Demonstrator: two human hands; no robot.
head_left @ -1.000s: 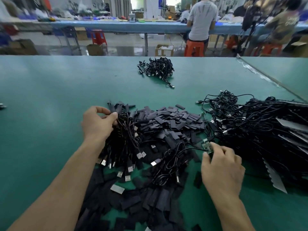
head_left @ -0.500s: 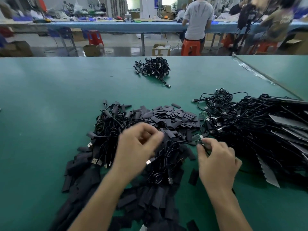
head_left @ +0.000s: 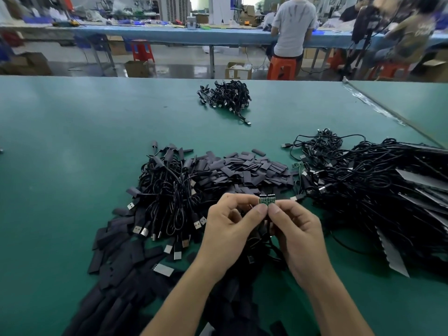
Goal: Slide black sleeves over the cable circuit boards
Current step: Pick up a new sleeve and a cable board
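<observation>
Both hands (head_left: 264,229) now together on circuit board (head_left: 267,199)

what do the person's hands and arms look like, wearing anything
Both hands are bare: the left hand and right hand show no gloves, rings or finger cots. Nails are short and unpainted. Both forearms are bare to the frame's bottom edge, with no sleeve, watch or wrist strap in view.

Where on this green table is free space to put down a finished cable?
Bare green table lies left of the sleeved cables, and between the far bundle and the loose sleeves. Around both hands and rightward, the cable heap crowds everything.
</observation>
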